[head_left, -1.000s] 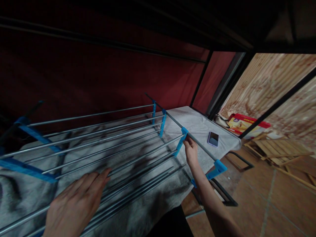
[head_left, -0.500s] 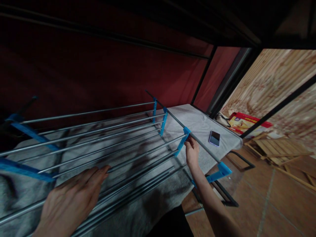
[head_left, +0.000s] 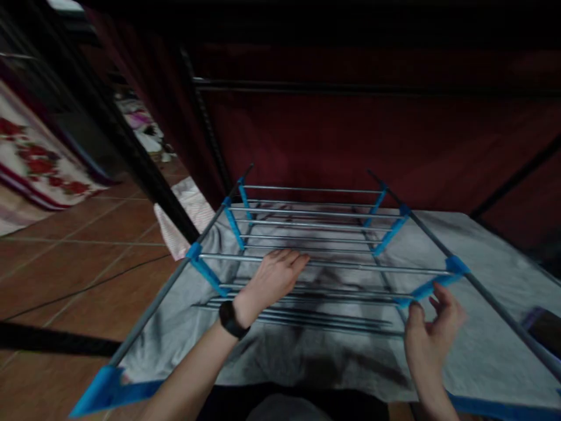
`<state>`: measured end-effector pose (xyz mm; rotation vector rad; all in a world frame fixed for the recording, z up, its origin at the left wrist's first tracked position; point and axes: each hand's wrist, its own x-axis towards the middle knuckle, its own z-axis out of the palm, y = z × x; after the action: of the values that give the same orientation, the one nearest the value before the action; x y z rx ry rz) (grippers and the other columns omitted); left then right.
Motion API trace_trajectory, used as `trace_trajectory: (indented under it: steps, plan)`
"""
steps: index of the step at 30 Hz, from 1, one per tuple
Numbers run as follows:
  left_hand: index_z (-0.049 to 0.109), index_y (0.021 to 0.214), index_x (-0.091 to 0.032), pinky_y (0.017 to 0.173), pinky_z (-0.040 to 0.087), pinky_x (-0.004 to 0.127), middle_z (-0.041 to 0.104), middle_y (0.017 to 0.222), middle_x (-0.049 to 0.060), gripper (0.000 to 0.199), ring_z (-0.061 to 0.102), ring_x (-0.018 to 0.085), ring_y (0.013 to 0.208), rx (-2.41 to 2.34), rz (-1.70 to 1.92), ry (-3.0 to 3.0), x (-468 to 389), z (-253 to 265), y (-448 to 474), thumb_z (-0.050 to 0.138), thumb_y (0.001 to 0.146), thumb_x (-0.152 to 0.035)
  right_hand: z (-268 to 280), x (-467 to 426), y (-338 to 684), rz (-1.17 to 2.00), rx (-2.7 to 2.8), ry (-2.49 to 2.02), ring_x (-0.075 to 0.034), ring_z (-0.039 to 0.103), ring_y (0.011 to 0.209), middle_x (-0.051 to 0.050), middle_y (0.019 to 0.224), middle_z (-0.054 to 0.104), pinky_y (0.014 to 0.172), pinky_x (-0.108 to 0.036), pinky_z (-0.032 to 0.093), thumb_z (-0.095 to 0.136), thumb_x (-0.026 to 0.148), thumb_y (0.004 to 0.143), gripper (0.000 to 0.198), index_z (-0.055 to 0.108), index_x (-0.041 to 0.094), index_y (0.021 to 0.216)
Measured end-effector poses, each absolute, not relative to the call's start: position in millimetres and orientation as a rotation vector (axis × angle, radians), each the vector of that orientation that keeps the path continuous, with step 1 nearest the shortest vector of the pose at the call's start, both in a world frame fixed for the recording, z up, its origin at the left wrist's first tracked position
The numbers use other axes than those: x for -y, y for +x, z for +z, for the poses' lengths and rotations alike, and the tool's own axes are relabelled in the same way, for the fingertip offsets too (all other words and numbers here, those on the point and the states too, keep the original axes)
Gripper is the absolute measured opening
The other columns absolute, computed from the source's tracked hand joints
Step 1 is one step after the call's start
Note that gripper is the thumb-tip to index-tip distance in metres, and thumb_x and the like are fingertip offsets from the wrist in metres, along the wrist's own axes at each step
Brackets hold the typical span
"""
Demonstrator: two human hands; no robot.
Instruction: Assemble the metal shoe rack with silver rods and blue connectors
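Note:
A rack of grey metal tubes and blue plastic connectors lies on a grey cloth in front of me. My left hand, with a dark band on its wrist, is closed over the front metal tube near its middle; the thumb is hidden. That tube runs between a blue connector at left and another blue connector at right. My right hand is just below the right connector, thumb and fingers apart, nothing held. Several loose tubes lie on the cloth under the rack.
A dark phone lies at the right edge. Dark red curtain hangs behind the rack, with black frame bars around. At left are tiled floor, a cable and a pale striped cloth.
The view has swung left, bringing the rack's left end and floor into sight. My right hand has come off the right connector and opened. My left hand stays on the front tube.

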<state>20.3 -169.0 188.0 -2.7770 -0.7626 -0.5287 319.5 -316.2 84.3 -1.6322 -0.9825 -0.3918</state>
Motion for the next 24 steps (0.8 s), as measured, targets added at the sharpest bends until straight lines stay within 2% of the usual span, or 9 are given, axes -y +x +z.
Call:
trace_trajectory:
  steps: [3, 8, 13, 15, 19, 21, 24]
  plan:
    - [0.059, 0.125, -0.019, 0.082, 0.048, 0.036, 0.070, 0.103, 0.006, 0.034, 0.065, 0.021, 0.094, 0.803, -0.463, -2.749, 170.0, 189.8, 18.5, 0.052, 0.093, -0.010, 107.6, 303.6, 286.5, -0.495, 1.490, -1.568, -0.033, 0.050, 0.130, -0.016, 0.137, 0.055, 0.107, -0.054, 0.040, 0.051, 0.021, 0.095, 0.045, 0.053, 0.022, 0.140]
    - [0.058, 0.128, -0.020, 0.087, 0.046, 0.037, 0.069, 0.102, 0.004, 0.033, 0.064, 0.020, 0.094, 0.871, -0.468, -2.745, 180.2, 194.2, 19.0, 0.049, 0.097, -0.012, 137.5, 262.1, 260.1, -0.662, 1.941, -1.455, -0.025, 0.061, 0.112, -0.009, 0.119, 0.067, 0.115, -0.055, 0.028, 0.050, 0.017, 0.099, 0.041, 0.051, 0.022, 0.139]
    - [0.049, 0.141, -0.016, 0.109, 0.037, 0.043, 0.066, 0.126, 0.008, 0.043, 0.058, 0.023, 0.117, 1.023, -0.636, -2.653, 224.3, 218.3, -6.8, 0.052, 0.099, -0.024, 138.6, 249.0, 266.1, -0.762, 2.049, -1.417, -0.023, 0.061, 0.097, -0.007, 0.105, 0.069, 0.099, -0.042, 0.043, 0.052, 0.017, 0.099, 0.036, 0.056, 0.019, 0.135]
    - [0.054, 0.137, -0.019, 0.109, 0.037, 0.043, 0.066, 0.127, 0.007, 0.038, 0.059, 0.023, 0.117, 1.111, -0.764, -2.601, 251.7, 240.5, -36.3, 0.052, 0.100, -0.027, 137.5, 249.2, 268.5, -0.778, 2.070, -1.400, -0.024, 0.061, 0.095, -0.008, 0.103, 0.068, 0.092, -0.039, 0.045, 0.053, 0.019, 0.099, 0.035, 0.057, 0.018, 0.134]
    - [0.066, 0.121, -0.023, 0.100, 0.044, 0.039, 0.072, 0.115, 0.005, 0.029, 0.063, 0.023, 0.107, 1.489, -1.163, -2.408, 272.1, 284.4, -119.7, 0.057, 0.097, -0.036, 139.8, 245.6, 266.6, -0.804, 2.078, -1.364, -0.023, 0.061, 0.090, -0.008, 0.101, 0.068, 0.086, -0.037, 0.045, 0.056, 0.025, 0.099, 0.030, 0.061, 0.016, 0.128]
    - [0.069, 0.117, -0.023, 0.101, 0.046, 0.039, 0.071, 0.118, 0.006, 0.036, 0.063, 0.025, 0.111, 1.848, -1.422, -2.274, 252.0, 288.9, -159.3, 0.057, 0.095, -0.048, 142.0, 240.6, 265.5, -0.814, 2.114, -1.328, -0.022, 0.061, 0.088, -0.008, 0.098, 0.068, 0.084, -0.036, 0.045, 0.056, 0.026, 0.099, 0.026, 0.063, 0.016, 0.122]
    - [0.069, 0.118, -0.019, 0.103, 0.047, 0.039, 0.071, 0.121, 0.010, 0.052, 0.063, 0.028, 0.116, 2.332, -1.782, -2.342, 200.7, 266.6, -193.9, 0.061, 0.088, -0.061, 143.3, 231.5, 268.3, -0.828, 2.218, -1.271, -0.020, 0.061, 0.084, -0.007, 0.093, 0.067, 0.081, -0.034, 0.046, 0.053, 0.026, 0.100, 0.021, 0.066, 0.015, 0.113]
